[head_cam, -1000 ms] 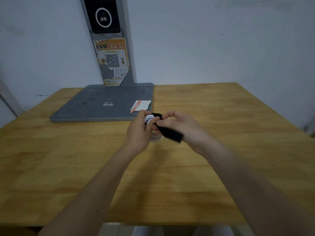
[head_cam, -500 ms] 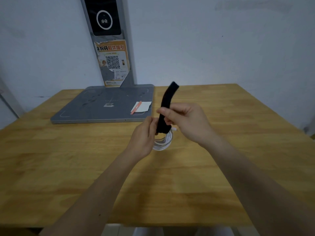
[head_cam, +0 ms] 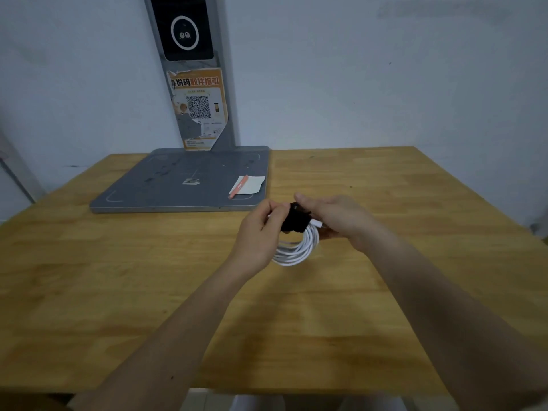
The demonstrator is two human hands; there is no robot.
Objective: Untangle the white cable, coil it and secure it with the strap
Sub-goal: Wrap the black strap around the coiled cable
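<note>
The white cable [head_cam: 299, 250] is wound into a round coil and hangs just above the wooden table [head_cam: 385, 185], in the middle of the view. A black strap [head_cam: 293, 221] is wrapped around the top of the coil. My left hand [head_cam: 261, 232] pinches the coil and strap from the left. My right hand [head_cam: 335, 216] presses on the strap from the right, thumb on top. A white plug end shows beside the strap under my right fingers. The far side of the strap is hidden by my hands.
A grey flat base [head_cam: 184, 180] with an upright post [head_cam: 195, 84] stands at the back left of the table against the wall. On its near right corner lie a white card [head_cam: 252, 185] and an orange pen [head_cam: 237, 186].
The strap's free end stood straight up half a second ago; it now lies folded down around the coil. My right hand has dropped lower onto it.
</note>
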